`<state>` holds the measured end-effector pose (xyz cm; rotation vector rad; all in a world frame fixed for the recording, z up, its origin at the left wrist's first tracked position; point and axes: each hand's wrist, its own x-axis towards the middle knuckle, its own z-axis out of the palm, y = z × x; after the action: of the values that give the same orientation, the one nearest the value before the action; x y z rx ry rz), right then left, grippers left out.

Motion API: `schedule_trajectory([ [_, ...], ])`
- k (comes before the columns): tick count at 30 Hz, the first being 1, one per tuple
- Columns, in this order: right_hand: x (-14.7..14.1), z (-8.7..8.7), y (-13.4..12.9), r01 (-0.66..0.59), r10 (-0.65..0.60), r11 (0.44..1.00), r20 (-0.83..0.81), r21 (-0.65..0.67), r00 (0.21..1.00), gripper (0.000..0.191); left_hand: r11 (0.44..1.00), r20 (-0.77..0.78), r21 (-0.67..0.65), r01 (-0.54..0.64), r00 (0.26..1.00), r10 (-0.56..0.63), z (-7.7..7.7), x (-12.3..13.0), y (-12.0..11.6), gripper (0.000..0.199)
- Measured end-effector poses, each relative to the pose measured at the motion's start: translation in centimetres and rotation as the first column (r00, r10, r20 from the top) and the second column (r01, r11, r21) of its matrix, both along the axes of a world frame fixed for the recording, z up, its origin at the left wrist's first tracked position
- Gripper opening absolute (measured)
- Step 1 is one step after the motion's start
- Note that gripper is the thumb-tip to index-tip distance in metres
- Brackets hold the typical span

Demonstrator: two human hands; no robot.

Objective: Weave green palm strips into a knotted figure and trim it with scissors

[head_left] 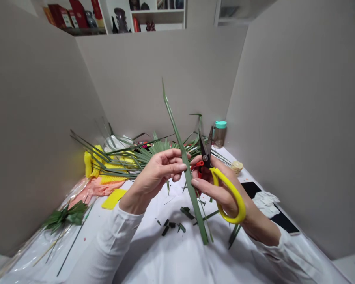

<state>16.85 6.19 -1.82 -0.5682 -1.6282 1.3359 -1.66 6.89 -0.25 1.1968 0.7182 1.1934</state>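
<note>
A long green leaf strip (pixel 190 185) stands nearly upright between the hands, its thin tip bent at the top. My left hand (pixel 162 169) pinches it between thumb and fingers near its middle. Scissors with yellow handles (pixel 239 201) and dark blades hang in my right hand (pixel 221 185), blades apart and pointing up. My right thumb and fingers also touch the leaf strip, just right of the left fingertips. A small red item (pixel 198 165) shows by the right fingers; what it is remains unclear. A thin green strand (pixel 205 221) dangles beside the leaf's lower end.
Cut leaf bits (pixel 172 225) lie on the white cloth (pixel 154 260). Behind the hands spreads a palm leaf pile (pixel 142 156). Yellow netting (pixel 97 159), pink cloth (pixel 97 187) and a leaf bundle (pixel 68 215) are left; a teal-lidded jar (pixel 219 136), white tissue (pixel 265 202) and black item (pixel 284 224) right.
</note>
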Motion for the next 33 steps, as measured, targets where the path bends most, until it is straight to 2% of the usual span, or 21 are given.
schedule_trajectory([
  [5, 0.2, 0.3, -0.4, 0.002, -0.002, 1.000, 0.023, -0.001, 1.000, 0.022, 0.999, 0.034, -0.003, -0.033, 0.999, 0.033, -0.1, 0.4, -0.2, 0.041],
  [8, 0.2, 0.2, -0.3, 0.020, -0.021, 1.000, 0.034, 0.020, 0.999, 0.024, 0.998, 0.044, 0.002, -0.058, 0.997, 0.058, -0.3, 0.8, -0.4, 0.040],
  [17, 0.1, -0.4, 0.3, 0.183, -0.200, 0.970, 0.100, 0.159, 0.975, 0.024, 0.973, -0.083, 0.151, -0.176, 0.978, 0.190, -0.7, 1.6, -0.8, 0.030],
  [22, 0.2, -0.2, -0.1, 0.218, -0.262, 0.945, 0.166, 0.244, 0.951, 0.023, 0.961, -0.178, 0.218, -0.171, 0.961, 0.212, -0.9, 1.7, -0.7, 0.018],
  [27, 0.3, -0.2, 0.0, 0.235, -0.304, 0.924, 0.206, 0.301, 0.930, 0.024, 0.963, -0.209, 0.220, -0.158, 0.956, 0.204, -1.1, 1.8, -0.8, 0.022],
  [33, 0.3, -0.1, -0.1, 0.211, -0.281, 0.929, 0.209, 0.304, 0.937, 0.022, 0.962, -0.213, 0.220, -0.164, 0.954, 0.211, -1.1, 1.8, -1.1, 0.015],
])
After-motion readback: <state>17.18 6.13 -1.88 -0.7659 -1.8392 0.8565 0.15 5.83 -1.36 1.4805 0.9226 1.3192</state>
